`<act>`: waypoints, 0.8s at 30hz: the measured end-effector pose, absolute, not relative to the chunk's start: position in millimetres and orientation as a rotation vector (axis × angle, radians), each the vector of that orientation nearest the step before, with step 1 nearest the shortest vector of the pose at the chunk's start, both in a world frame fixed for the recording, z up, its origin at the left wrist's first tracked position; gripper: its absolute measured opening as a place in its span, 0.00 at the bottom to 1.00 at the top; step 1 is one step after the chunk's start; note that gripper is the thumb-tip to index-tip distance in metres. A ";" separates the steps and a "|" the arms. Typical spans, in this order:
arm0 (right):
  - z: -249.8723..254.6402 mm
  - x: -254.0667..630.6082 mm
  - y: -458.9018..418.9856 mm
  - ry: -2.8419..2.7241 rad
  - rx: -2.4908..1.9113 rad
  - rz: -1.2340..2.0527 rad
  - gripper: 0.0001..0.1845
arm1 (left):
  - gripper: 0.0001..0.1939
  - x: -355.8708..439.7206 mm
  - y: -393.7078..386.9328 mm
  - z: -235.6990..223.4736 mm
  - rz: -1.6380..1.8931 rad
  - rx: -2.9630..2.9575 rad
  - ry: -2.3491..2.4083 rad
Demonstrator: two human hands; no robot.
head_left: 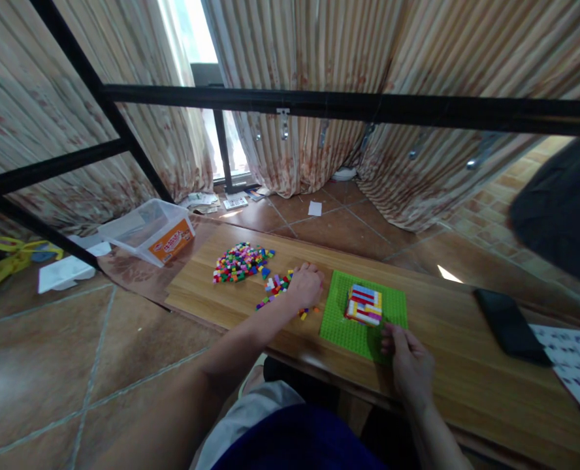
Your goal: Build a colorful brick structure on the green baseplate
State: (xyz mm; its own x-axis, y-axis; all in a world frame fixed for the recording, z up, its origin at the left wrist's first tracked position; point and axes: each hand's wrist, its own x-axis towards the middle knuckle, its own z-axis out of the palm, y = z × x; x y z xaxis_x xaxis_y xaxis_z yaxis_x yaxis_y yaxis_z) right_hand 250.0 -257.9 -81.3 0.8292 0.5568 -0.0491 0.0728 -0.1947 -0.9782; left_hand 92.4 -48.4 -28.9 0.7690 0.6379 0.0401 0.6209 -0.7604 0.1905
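On the wooden table, a green baseplate (336,320) carries a low rectangular block of stacked toy bricks (364,305) in red, white, yellow and pale blue. My left hand (306,286) reaches over a small group of loose bricks (276,284) left of the baseplate. Its fingers bend downward and their tips are hidden. At the baseplate's front right edge is my right hand (410,359), with thumb and fingers pinched together. Whatever may be between them is too small to make out.
A larger heap of mixed bricks (241,262) lies farther left on the table (447,326). Beyond it stands a clear plastic bin (136,225) with an orange label. On the right are a black phone (510,326) and a printed sheet (571,359). A black metal frame (319,101) crosses behind.
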 end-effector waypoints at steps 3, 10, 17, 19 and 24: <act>-79.3 249.2 -257.2 -0.471 -1.737 0.463 0.33 | 0.09 90.9 -50.9 -21.9 0.163 2.806 1.005; -77.6 245.9 -255.6 -0.408 -1.640 0.442 0.27 | 0.06 81.5 -85.8 -5.5 0.449 2.470 0.887; -56.7 213.3 -264.4 -0.866 -1.665 0.427 0.18 | 0.07 90.9 -145.4 -16.8 0.495 2.011 0.759; -51.5 206.6 -267.8 -0.972 -1.679 0.429 0.16 | 0.09 95.8 -154.0 -20.8 0.455 1.955 0.748; -50.0 206.1 -269.9 -0.866 -1.699 0.348 0.15 | 0.12 105.4 -159.6 -23.6 0.426 1.884 0.743</act>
